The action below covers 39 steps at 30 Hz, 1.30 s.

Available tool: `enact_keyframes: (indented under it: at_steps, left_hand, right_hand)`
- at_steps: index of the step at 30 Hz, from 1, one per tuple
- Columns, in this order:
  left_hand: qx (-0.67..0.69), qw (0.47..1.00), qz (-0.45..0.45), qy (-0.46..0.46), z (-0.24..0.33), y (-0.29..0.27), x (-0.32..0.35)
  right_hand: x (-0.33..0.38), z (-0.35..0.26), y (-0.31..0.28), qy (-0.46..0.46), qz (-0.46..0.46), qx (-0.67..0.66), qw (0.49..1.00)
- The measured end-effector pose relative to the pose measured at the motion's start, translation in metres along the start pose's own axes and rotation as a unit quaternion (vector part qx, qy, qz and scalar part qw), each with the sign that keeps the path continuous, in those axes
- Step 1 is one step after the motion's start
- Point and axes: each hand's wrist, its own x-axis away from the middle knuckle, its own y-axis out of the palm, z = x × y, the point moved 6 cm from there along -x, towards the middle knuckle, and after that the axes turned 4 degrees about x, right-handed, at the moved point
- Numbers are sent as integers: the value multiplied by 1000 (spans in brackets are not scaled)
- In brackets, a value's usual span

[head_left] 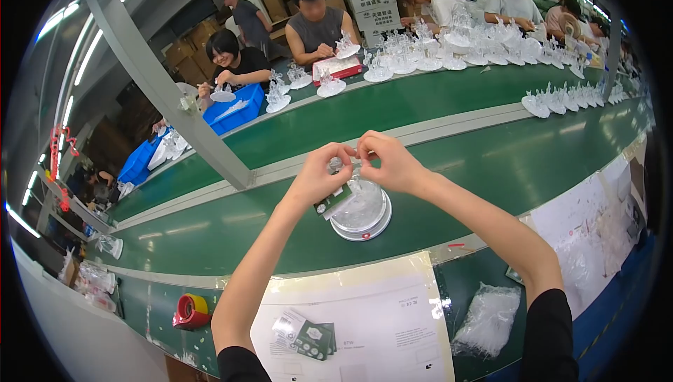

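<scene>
Both grips, the left hand and the right hand, meet over the top of a clear round piece on a white base. Each is narrow, with the thumb drawn in toward the forefinger; whether anything thin is caught between the tips cannot be told, since fingers and clear plastic hide it. The round piece sits directly below the grips on the green lane, resting on its base, which probably leaves both hands free for fine work at its top. The hands stand so close together, it seems, because the spot they work on is small.

A green and white card lies slantwise just below the left grip, against the near-left side of the round piece; how it is attached, if at all, is hidden. More green cards lie fanned well below the grips on a white sheet covering the bench, likely kept there for easy reach. A clear bag of thin pieces rests below and to the right of the grips, and a red and yellow tape roll below and to the left, both beside the sheet, perhaps so that its middle stays usable. Beyond the grips, to the far right, stands a row of clear figures.
</scene>
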Motion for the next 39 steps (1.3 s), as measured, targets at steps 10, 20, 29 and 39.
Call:
enact_keyframes:
  at_steps: [10, 20, 29, 39]
  left_hand:
    - [22, 998, -37, -38, 4, -11, 12]
    - [-53, 993, 96, -37, 8, -24, 65]
    - [-143, 959, 238, 52, 45, -29, 112]
    - [10, 999, 42, -33, 78, 70, 183]
  right_hand:
    - [-3, -1, 9, 16, 10, -57, 998]
    - [81, -11, -32, 185, -33, -52, 981]
    - [165, -32, -87, 224, -34, 4, 974]
    - [251, -92, -135, 277, -154, 115, 941]
